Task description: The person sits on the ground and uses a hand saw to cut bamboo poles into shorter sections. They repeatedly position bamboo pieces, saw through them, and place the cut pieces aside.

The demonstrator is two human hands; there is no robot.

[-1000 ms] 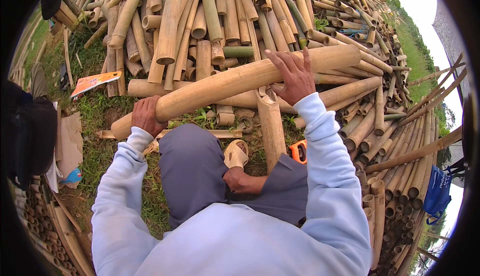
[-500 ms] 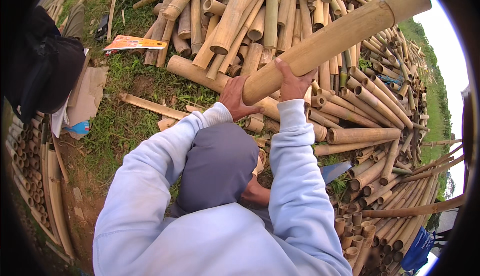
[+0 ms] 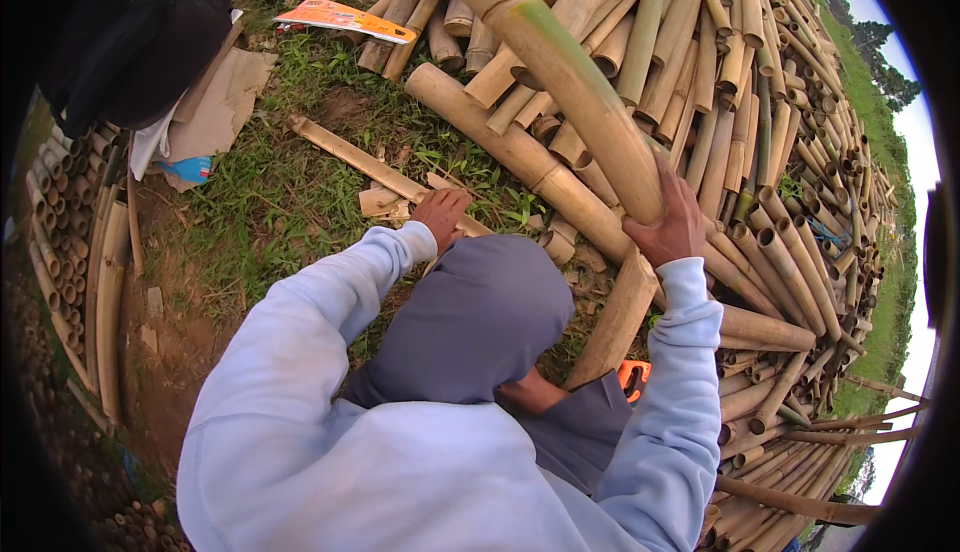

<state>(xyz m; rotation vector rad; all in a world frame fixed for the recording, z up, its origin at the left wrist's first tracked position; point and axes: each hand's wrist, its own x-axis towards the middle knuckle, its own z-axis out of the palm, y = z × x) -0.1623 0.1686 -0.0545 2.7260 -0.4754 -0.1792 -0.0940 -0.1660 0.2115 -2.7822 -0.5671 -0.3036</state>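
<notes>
Our right hand [image 3: 668, 224] clamps the near end of a bamboo pole [image 3: 585, 92] at 1 o'clock. Our left hand [image 3: 440, 214] overlaps a split strip [image 3: 350, 155] at 10 o'clock; we cannot tell its grip.

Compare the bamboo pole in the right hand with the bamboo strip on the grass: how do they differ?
The bamboo pole is thick and rounded; the bamboo strip is much narrower. The bamboo pole is held by the right hand; the bamboo strip lies on the grass. Both are mostly tan.
</notes>
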